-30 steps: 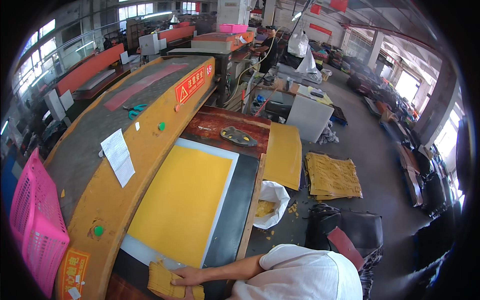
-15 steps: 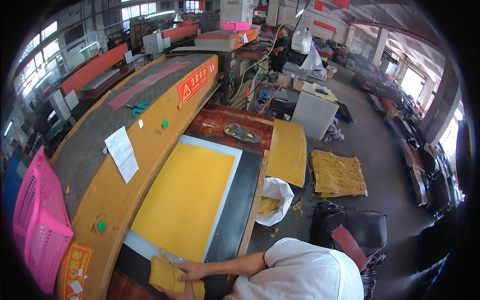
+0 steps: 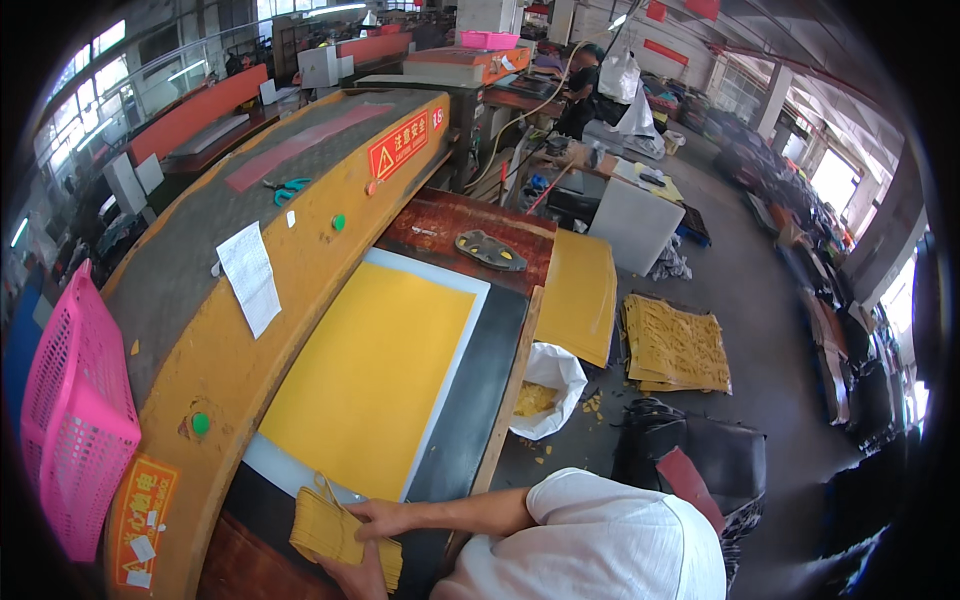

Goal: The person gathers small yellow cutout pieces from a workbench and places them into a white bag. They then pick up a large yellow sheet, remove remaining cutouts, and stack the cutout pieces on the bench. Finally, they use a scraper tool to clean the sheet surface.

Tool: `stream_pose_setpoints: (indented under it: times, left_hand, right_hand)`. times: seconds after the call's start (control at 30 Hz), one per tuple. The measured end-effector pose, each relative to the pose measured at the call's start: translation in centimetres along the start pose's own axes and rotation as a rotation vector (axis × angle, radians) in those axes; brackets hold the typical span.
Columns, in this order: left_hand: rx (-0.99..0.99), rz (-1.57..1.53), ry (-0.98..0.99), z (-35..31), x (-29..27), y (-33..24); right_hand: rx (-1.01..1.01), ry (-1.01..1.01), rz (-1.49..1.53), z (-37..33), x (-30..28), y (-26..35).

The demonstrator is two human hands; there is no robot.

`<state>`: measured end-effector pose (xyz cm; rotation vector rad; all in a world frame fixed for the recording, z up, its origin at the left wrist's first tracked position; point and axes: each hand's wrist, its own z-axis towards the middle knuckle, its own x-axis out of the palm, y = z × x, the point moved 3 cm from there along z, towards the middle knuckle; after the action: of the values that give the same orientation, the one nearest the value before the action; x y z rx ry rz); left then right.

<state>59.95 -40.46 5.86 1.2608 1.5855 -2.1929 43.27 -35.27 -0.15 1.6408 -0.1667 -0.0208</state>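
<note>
A thick stack of yellow cut pieces [image 3: 325,528] is held low over the near end of the machine's dark bed. My right hand [image 3: 382,519] grips its upper side, fingers closed at the edge. From below, my left hand [image 3: 360,574] holds the stack's lower end, thumb across it. A thin yellow loop [image 3: 325,487] rises from the stack beside my right fingertips; whether it is a band or a strip I cannot tell. Just beyond lies a large flat yellow sheet [image 3: 370,370] on a white board [image 3: 462,350]. A dark cutting die [image 3: 490,250] with yellow bits sits farther back.
The orange machine beam [image 3: 300,270] runs along the left, carrying scissors [image 3: 287,190] and a paper slip [image 3: 248,278]. A pink basket [image 3: 80,430] stands at far left. Right of the bed are a white sack [image 3: 565,385] of scraps and yellow cut-out sheets [image 3: 676,343]. Another person [image 3: 578,95] works far back.
The stack has tilted in my hands and shows more of its layered edges. The thin loop now stands up from it. My view has shifted slightly; the sheet and die lie as before.
</note>
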Motion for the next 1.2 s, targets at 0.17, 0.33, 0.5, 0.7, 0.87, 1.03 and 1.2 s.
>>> stream_pose_setpoints:
  times: [0.17,0.33,0.5,0.7,0.87,1.03,1.2]
  left_hand:
    - [0.172,-0.018,-0.008,0.7,-0.4,-1.6]
    - [-0.228,-0.477,0.099,0.9,0.7,-0.4]
    - [-0.18,-0.057,-0.026,0.0,-0.6,0.1]
    - [-0.365,0.125,0.093,-0.2,-0.2,0.2]
    - [-0.351,0.114,0.085,-0.3,-0.2,0.5]
    - [-0.336,0.127,0.075,-0.4,-0.1,0.6]
    - [-0.358,0.128,0.085,-0.3,-0.2,0.4]
  right_hand:
    - [0.023,-0.006,0.027,0.1,-0.1,-0.2]
    - [0.19,0.019,-0.13,-0.1,-0.9,-0.9]
    - [0.165,0.101,0.301,-0.6,-1.1,0.9]
    - [0.193,0.091,0.333,-0.7,-1.3,2.7]
    - [0.205,0.066,0.29,-0.5,-1.6,2.3]
    - [0.263,0.019,0.219,-0.5,-2.1,1.5]
    - [0.304,-0.02,0.243,-0.6,-2.3,1.2]
